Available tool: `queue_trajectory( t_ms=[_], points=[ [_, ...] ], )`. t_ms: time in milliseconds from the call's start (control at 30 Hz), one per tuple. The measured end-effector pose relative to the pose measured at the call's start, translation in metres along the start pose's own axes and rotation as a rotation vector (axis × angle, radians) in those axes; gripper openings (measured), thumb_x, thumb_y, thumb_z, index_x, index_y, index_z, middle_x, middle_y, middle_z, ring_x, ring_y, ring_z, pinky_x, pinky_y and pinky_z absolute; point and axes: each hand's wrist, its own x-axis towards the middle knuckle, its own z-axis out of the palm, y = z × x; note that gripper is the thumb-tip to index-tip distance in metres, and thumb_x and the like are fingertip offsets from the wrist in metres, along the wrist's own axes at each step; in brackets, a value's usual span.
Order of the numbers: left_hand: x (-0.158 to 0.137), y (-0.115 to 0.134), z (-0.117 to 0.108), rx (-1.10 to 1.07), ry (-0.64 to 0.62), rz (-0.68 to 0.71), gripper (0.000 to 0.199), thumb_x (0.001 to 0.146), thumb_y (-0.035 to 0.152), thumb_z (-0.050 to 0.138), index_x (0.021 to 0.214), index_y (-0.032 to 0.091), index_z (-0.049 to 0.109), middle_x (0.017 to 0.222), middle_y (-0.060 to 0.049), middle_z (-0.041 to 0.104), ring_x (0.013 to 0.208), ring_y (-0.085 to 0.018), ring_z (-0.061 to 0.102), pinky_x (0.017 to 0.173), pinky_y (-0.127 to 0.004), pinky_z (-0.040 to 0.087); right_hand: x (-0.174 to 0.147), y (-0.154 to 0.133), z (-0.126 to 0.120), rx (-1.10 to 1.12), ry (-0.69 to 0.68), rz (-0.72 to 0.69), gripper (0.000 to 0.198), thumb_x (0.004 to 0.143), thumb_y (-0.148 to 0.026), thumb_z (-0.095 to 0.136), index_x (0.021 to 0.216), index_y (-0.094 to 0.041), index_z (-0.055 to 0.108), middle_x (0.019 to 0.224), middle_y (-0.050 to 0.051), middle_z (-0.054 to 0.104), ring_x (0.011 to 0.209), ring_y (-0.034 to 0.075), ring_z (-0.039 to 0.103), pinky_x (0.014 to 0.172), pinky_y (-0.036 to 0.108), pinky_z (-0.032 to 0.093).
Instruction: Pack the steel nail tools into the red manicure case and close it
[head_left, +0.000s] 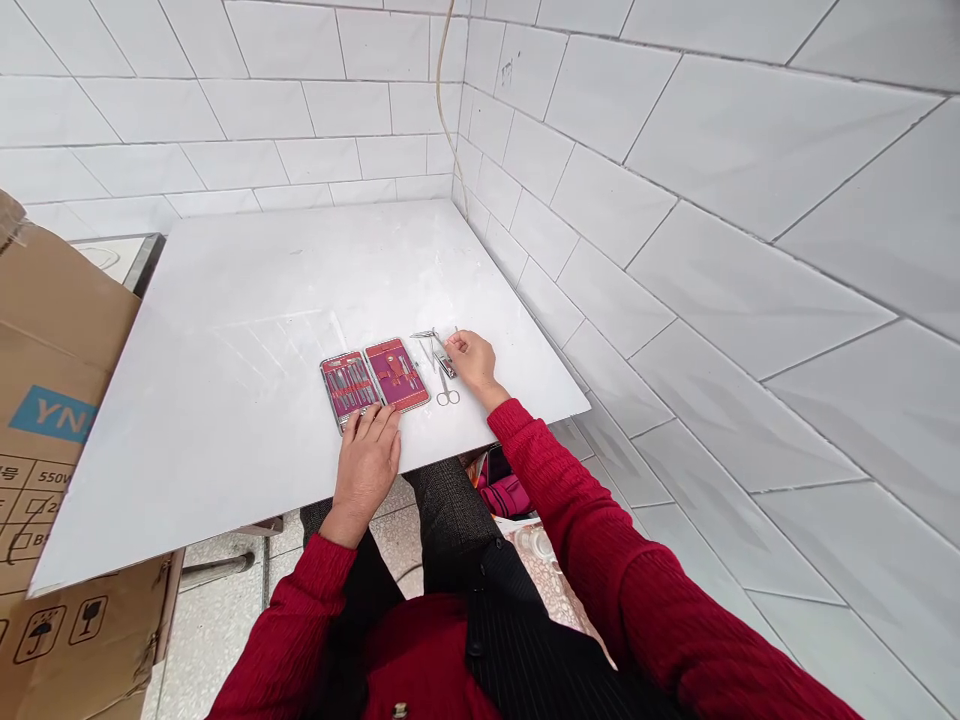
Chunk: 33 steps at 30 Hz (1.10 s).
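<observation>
manicure case (409, 393) laid open on the worktop (247, 290), near its front edge; two hinged halves, flat, each a rounded rectangle with a pale metallic-looking rim and red-to-purple lining. in the left half, a row of slim metal implements (351, 383) is held upright under a red band; exact count not resolved. in the right half, a few smaller pieces are held by orange-red tabs; too small to be named.

left hand (367, 450): palm down, fingers loosely extended, fingertips rested on the lower edge of the case's left half; nothing seen gripped.

right hand (472, 358): held just right of the case, thumb and fingertips drawn together; whether a piece is gripped cannot be told.

between case and right hand, loose metal tools are grouped: one pair of scissors (447, 388), two ring handles turned toward the body; one clipper-like tool (445, 364), close by the fingers; one pointed, plier-like tool (423, 334) at the far end. further thin pieces overlapped, not countable.

worktop smooth, white, faintly scuffed. two walls (750, 150) faced with glossy pale tile, dark-jointed. one beige cable (441, 100) hung at the corner. brown cardboard (67, 290) stacked at left, blue label printed. two sleeves (577, 500) of red ribbed knit.
</observation>
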Motion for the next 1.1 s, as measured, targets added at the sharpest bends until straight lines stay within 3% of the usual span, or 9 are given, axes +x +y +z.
queue_trajectory(
  t_ms=[200,300,400,533,667,833,1100],
  points=[
    [0.000,0.000,0.000,-0.015,-0.009,-0.009,0.043,0.105,0.023,0.038,0.137,0.016,0.066,0.143,-0.013,0.067,0.138,-0.033,0.057,0.122,-0.057,0.036,0.007,-0.035,0.003,-0.392,-0.183,-0.067,0.034,0.095,-0.053,0.066,0.090,-0.020,0.073,0.099,0.006,0.075,0.089,0.021,0.068,0.074,0.029,0.046],
    [-0.001,0.001,0.000,-0.023,-0.009,-0.011,0.042,0.105,0.023,0.038,0.137,0.016,0.065,0.143,-0.013,0.067,0.138,-0.033,0.057,0.122,-0.057,0.036,0.016,-0.049,0.007,-0.522,-0.258,-0.049,0.026,0.095,-0.044,0.066,0.095,-0.019,0.075,0.104,0.011,0.077,0.093,0.025,0.070,0.077,0.032,0.048],
    [-0.001,0.001,0.000,-0.019,-0.011,-0.016,0.042,0.105,0.022,0.038,0.137,0.016,0.065,0.143,-0.013,0.068,0.137,-0.032,0.057,0.122,-0.056,0.035,0.022,-0.054,0.008,-0.544,-0.281,-0.039,0.018,0.093,-0.033,0.066,0.089,-0.018,0.076,0.097,0.013,0.078,0.090,0.026,0.071,0.074,0.032,0.048],
    [-0.001,0.001,0.000,-0.022,-0.012,-0.020,0.042,0.105,0.022,0.038,0.138,0.017,0.064,0.143,-0.013,0.068,0.138,-0.032,0.057,0.123,-0.056,0.034,0.022,-0.050,0.005,-0.397,-0.276,-0.066,0.026,0.093,-0.029,0.063,0.070,-0.019,0.071,0.077,0.008,0.075,0.077,0.022,0.068,0.068,0.030,0.045],
    [-0.002,0.000,0.001,-0.019,-0.001,-0.013,0.041,0.105,0.022,0.039,0.137,0.017,0.065,0.142,-0.012,0.068,0.137,-0.032,0.057,0.123,-0.056,0.035,0.018,-0.047,0.005,-0.069,-0.293,-0.062,0.029,0.095,-0.034,0.062,0.072,-0.019,0.069,0.064,0.001,0.069,0.067,0.015,0.064,0.068,0.025,0.045],
    [-0.002,0.000,0.001,-0.029,-0.003,-0.016,0.041,0.105,0.023,0.040,0.137,0.017,0.065,0.143,-0.012,0.068,0.138,-0.032,0.057,0.122,-0.057,0.036,0.019,-0.054,0.016,0.172,-0.345,-0.040,0.025,0.096,-0.036,0.060,0.086,-0.016,0.072,0.063,-0.002,0.067,0.061,0.014,0.061,0.067,0.025,0.047],
    [-0.002,0.000,0.002,-0.037,-0.022,-0.025,0.042,0.105,0.022,0.039,0.138,0.017,0.065,0.143,-0.012,0.068,0.138,-0.032,0.057,0.123,-0.057,0.035,0.018,-0.056,0.034,0.138,-0.356,-0.187,0.039,0.097,-0.025,0.058,0.134,-0.018,0.068,0.078,-0.002,0.073,0.071,0.014,0.066,0.080,0.026,0.052]
  ],
)
